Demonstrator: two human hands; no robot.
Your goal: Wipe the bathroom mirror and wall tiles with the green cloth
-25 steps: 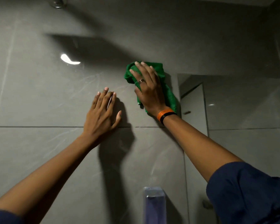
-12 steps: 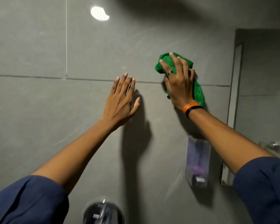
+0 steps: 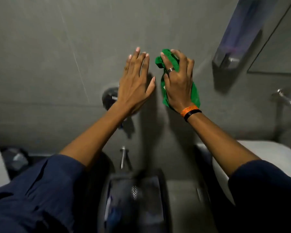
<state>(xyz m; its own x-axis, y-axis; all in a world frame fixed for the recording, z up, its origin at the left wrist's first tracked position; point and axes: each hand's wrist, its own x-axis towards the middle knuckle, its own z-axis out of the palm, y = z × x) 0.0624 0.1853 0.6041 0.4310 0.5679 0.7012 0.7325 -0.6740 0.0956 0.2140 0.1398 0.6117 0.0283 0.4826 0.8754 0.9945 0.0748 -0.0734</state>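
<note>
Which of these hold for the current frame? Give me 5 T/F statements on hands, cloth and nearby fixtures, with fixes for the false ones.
1. The right hand presses the green cloth against the grey wall tiles. True.
2. The left hand also holds a cloth. False: it is bare, fingers spread flat at the wall.
3. A soap dispenser hangs on the wall to the right of the cloth. True.
4. The right wrist is bare. False: it wears an orange band and a black band; a ring sits on one finger.
5. The cloth is on the mirror. False: the mirror is at the far right edge, beyond the dispenser.
</note>
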